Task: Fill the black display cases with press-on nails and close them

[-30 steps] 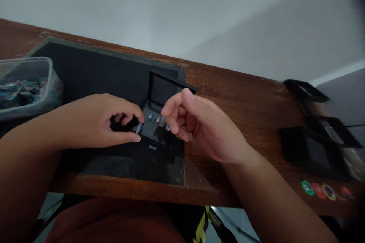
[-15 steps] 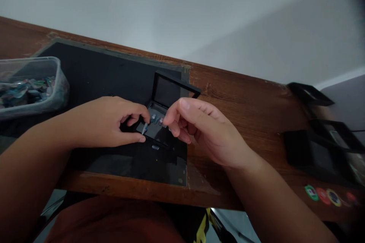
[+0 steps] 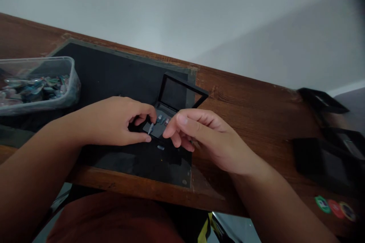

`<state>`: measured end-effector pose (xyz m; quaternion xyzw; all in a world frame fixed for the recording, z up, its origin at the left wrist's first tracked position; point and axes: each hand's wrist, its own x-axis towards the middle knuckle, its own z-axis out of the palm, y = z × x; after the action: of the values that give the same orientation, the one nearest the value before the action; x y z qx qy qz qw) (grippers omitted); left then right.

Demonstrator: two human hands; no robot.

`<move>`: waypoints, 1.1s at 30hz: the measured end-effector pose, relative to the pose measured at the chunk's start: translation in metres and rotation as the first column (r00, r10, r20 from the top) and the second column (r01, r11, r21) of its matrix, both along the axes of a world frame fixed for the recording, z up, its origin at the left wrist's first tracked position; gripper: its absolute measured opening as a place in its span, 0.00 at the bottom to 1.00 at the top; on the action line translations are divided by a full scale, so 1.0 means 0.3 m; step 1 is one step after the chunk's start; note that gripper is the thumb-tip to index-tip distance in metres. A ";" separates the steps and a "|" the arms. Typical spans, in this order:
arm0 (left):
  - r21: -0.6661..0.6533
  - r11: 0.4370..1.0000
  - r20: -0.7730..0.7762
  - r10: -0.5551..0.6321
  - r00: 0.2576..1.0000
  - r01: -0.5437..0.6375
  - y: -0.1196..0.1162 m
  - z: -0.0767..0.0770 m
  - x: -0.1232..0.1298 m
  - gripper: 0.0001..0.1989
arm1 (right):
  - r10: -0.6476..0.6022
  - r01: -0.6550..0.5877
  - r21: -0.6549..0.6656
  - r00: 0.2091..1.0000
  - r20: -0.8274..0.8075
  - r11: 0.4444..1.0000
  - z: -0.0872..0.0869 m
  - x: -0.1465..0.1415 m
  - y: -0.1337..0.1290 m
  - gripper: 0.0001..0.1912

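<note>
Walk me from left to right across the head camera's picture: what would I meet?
Clear plastic tub → left hand → small piece it pinches → right hand → green disc → red disc → yellow-rimmed disc.

One head-worn camera looked forward and down across a wooden table [image 3: 251,102].
From above the wearer's dark red shirt [image 3: 114,220], it faced a pale wall [image 3: 171,15], the table's back edge slanting down rightward. It sat close: both forearms [image 3: 279,190] ran in from the lower sides, and the left hand [image 3: 119,121] and right hand [image 3: 207,136] lay near mid-frame.
</note>
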<state>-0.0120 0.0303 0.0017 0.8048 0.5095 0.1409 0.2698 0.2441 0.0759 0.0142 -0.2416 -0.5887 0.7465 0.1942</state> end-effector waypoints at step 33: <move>-0.045 0.999 -0.080 -0.027 0.996 0.023 -0.040 0.000 0.060 0.11 | 0.010 -0.011 -0.015 0.996 -0.088 1.000 0.008 0.002 0.010 0.20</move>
<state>0.0060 0.0184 0.0016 0.8100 0.5129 0.0935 0.2685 0.2447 0.0789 0.0166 -0.2070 -0.5750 0.7620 0.2141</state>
